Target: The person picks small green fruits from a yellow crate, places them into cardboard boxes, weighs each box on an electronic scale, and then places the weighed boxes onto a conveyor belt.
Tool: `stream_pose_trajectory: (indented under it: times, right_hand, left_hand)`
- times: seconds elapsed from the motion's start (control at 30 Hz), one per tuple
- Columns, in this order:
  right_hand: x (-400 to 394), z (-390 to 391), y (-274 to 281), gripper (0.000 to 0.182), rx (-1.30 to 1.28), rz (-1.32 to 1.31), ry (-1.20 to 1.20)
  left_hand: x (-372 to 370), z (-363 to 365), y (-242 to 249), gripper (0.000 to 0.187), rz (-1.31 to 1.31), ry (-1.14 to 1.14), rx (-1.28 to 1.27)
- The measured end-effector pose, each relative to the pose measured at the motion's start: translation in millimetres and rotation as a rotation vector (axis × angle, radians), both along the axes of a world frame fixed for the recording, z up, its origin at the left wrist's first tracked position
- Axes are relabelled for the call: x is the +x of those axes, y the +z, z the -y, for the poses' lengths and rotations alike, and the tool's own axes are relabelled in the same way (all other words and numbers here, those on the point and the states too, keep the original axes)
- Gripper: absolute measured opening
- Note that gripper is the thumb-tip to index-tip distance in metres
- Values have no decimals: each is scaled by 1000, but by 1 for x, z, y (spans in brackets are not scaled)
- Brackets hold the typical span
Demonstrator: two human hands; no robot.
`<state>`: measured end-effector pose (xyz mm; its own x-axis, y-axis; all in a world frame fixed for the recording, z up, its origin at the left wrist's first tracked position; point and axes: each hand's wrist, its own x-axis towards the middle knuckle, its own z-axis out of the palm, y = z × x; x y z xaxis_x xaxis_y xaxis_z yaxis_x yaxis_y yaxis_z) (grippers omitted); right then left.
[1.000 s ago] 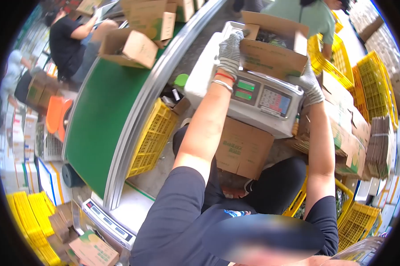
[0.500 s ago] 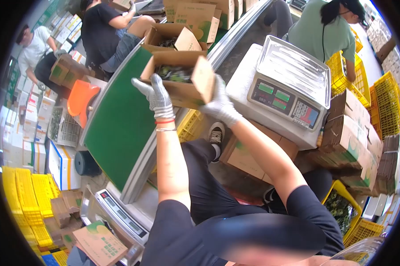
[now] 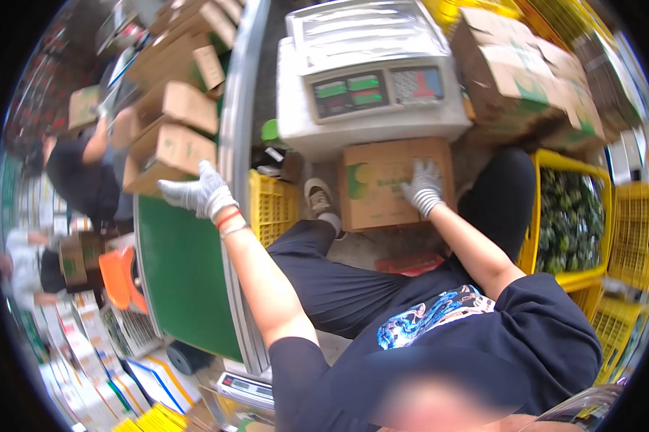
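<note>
My left hand [image 3: 198, 191], in a grey-white glove, is open with its fingers spread beside an open cardboard box [image 3: 168, 157] at the edge of the green conveyor belt [image 3: 188, 266]. Its fingertips reach the near side of that box; whether they press on it I cannot tell. My right hand [image 3: 425, 189], in a striped glove, lies open on top of a closed cardboard box [image 3: 382, 183] with a green print. This box is on the floor, below a digital scale [image 3: 371, 86] with lit green displays.
More open boxes [image 3: 170, 61] line the belt. A yellow crate [image 3: 570, 216] of dark green packs is at the right. Stacked flat cartons [image 3: 515, 79] lie beyond it. An orange chair [image 3: 119, 281] and co-workers [image 3: 76, 176] are at the left.
My view has turned to the right and down. Both hands have let go of the open box, now at the belt's edge. My right hand has moved to the closed box on the floor.
</note>
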<state>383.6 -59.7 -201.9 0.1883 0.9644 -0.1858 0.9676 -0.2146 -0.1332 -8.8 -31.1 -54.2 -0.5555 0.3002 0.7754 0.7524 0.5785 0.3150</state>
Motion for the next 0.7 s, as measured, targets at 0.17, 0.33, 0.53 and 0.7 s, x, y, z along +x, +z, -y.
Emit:
stream_pose_trajectory:
  times: [0.17,0.33,0.53,0.7]
  right_hand:
    - [79,26,-29,86,-135,-254,-215]
    - [90,22,-12,69,-93,-329,-218]
    - [85,14,-57,26,-5,-384,-256]
    - [97,16,-41,32,-85,-803,-394]
  left_hand:
    - [164,-12,-75,57,776,-622,-372]
    - [213,53,-267,46,972,-836,-642]
    - [215,51,-195,41,1291,-838,-581]
    - [251,39,-172,46,1392,-979,-713]
